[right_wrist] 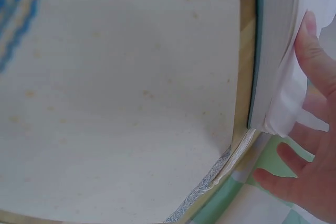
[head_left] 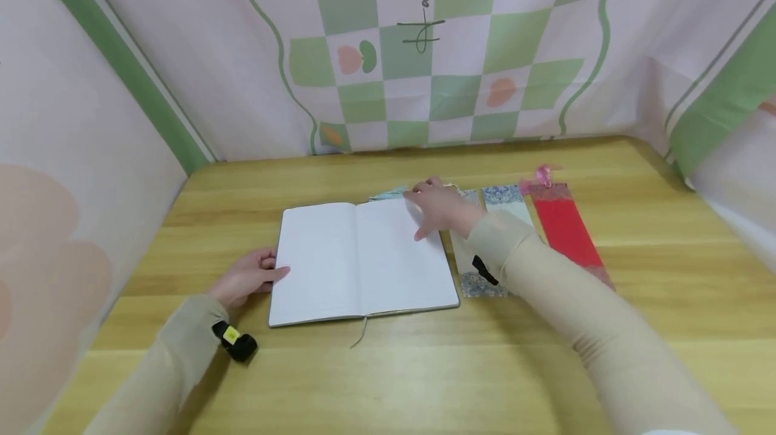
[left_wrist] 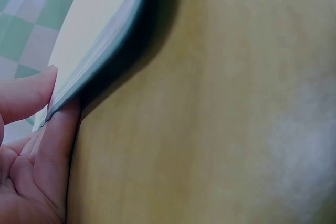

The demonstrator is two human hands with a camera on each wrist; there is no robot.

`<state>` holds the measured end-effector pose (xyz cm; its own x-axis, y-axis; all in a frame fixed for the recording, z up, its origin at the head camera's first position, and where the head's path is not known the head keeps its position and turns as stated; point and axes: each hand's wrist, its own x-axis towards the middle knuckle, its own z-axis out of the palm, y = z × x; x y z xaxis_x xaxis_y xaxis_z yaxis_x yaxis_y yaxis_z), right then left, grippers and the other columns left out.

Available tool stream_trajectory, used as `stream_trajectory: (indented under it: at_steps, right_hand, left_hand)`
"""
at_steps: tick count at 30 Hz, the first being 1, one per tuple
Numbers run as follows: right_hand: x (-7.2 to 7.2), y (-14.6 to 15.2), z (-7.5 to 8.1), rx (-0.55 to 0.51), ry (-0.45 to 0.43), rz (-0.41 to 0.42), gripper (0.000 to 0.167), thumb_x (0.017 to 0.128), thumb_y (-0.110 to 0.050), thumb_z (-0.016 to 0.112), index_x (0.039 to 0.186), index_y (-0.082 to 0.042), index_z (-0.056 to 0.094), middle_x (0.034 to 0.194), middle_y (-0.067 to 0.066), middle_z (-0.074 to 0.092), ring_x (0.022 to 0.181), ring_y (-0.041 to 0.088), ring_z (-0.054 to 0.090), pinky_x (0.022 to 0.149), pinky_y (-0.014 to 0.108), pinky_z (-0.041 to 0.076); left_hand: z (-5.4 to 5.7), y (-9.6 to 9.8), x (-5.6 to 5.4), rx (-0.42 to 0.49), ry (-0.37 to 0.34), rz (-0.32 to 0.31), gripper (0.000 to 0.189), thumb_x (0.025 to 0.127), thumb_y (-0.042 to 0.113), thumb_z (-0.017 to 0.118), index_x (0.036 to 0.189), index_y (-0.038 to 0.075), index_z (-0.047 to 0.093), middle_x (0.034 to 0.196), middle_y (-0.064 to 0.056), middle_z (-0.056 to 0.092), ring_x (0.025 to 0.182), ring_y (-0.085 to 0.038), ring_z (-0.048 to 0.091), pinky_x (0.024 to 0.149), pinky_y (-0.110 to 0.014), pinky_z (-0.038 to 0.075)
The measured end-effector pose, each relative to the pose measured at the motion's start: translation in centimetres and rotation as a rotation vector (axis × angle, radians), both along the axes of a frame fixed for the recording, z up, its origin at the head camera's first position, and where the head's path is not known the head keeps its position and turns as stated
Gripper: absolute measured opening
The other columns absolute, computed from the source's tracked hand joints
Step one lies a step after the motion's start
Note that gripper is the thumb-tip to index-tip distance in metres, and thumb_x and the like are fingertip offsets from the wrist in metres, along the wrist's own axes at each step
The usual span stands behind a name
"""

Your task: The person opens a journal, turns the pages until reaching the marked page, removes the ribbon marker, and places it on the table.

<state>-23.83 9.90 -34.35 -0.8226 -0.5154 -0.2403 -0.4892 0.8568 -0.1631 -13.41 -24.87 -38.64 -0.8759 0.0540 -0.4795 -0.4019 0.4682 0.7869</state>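
An open notebook point(head_left: 318, 263) with blank white pages and a dark green cover lies on the wooden table. My left hand point(head_left: 247, 277) grips its left edge, thumb on the page and fingers point(left_wrist: 59, 145) under the cover. At the upper right corner, my right hand point(head_left: 441, 207) holds the right-hand page point(right_wrist: 287, 95), which bends up there between thumb and fingers. A light blue tassel point(head_left: 388, 194) shows past the notebook's top edge; whatever it hangs from is hidden. Below the spine trails a thin ribbon point(head_left: 362, 334).
Right of the notebook lie a pale bookmark point(head_left: 469, 285) with blue-grey patterned ends, another pale bookmark point(head_left: 503, 195) partly under the right sleeve, and a red bookmark point(head_left: 564, 226) with a pink tassel point(head_left: 544, 175). A checked curtain point(head_left: 412, 98) hangs behind the table point(head_left: 388, 388).
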Motion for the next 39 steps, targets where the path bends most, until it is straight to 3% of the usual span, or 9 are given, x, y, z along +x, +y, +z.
stream_trajectory:
  at_steps: [9, 18, 24, 30, 33, 39]
  right_hand:
    - [1.1, 0.1, 0.0, -0.05, 0.111, 0.055, 0.071, 0.074, -0.032, 0.08, 0.134, -0.008, 0.052, 0.14, 0.017, 0.045, 0.13, 0.037, 0.033, 0.101, 0.057, 0.036]
    - [2.4, 0.1, 0.0, -0.224, -0.005, 0.134, 0.061, 0.077, -0.002, 0.074, 0.133, -0.003, 0.05, 0.132, 0.018, 0.053, 0.118, 0.035, 0.052, 0.1, 0.047, 0.042]
    - [3.4, 0.4, 0.1, -0.346, -0.072, 0.125, 0.05, 0.083, 0.001, 0.067, 0.13, -0.005, 0.055, 0.127, 0.015, 0.055, 0.106, 0.028, 0.058, 0.09, 0.041, 0.048]
    - [4.3, 0.8, 1.5, -0.532, -0.256, 0.055, 0.04, 0.091, -0.008, 0.061, 0.131, -0.009, 0.055, 0.134, 0.012, 0.053, 0.116, 0.03, 0.054, 0.092, 0.042, 0.047]
    - [4.6, 0.8, 2.2, -0.65, -0.396, -0.008, 0.041, 0.093, -0.011, 0.058, 0.133, -0.009, 0.053, 0.136, 0.013, 0.05, 0.115, 0.029, 0.052, 0.085, 0.039, 0.049]
    - [5.2, 0.0, 2.7, -0.912, -0.682, -0.125, 0.048, 0.099, -0.022, 0.048, 0.144, -0.011, 0.037, 0.147, 0.015, 0.035, 0.129, 0.033, 0.041, 0.094, 0.048, 0.046]
  left_hand:
    - [0.1, -0.1, 0.0, 0.003, 0.002, -0.007, 0.051, 0.094, 0.021, 0.06, 0.136, 0.0, 0.042, 0.118, -0.012, 0.053, 0.095, -0.018, 0.052, 0.078, -0.027, 0.051]
    - [0.0, 0.0, -0.2, -0.009, -0.007, -0.002, 0.051, 0.094, 0.022, 0.06, 0.136, 0.001, 0.041, 0.125, -0.015, 0.051, 0.099, -0.02, 0.051, 0.081, -0.029, 0.051]
    - [0.0, 0.0, -0.2, -0.006, 0.0, 0.008, 0.05, 0.093, 0.018, 0.06, 0.135, -0.001, 0.041, 0.122, -0.016, 0.053, 0.096, -0.018, 0.052, 0.079, -0.028, 0.052]
    - [0.2, 0.0, -0.1, -0.01, 0.002, 0.01, 0.048, 0.093, 0.019, 0.06, 0.134, -0.001, 0.042, 0.12, -0.015, 0.053, 0.095, -0.018, 0.052, 0.078, -0.028, 0.051]
    - [0.2, 0.0, 0.0, -0.011, -0.004, 0.01, 0.051, 0.094, 0.019, 0.06, 0.136, -0.001, 0.04, 0.125, -0.017, 0.052, 0.097, -0.019, 0.053, 0.08, -0.029, 0.052]
    - [0.3, 0.0, -0.3, -0.03, -0.013, 0.009, 0.049, 0.094, 0.021, 0.06, 0.135, 0.0, 0.041, 0.123, -0.015, 0.051, 0.098, -0.02, 0.051, 0.08, -0.028, 0.051]
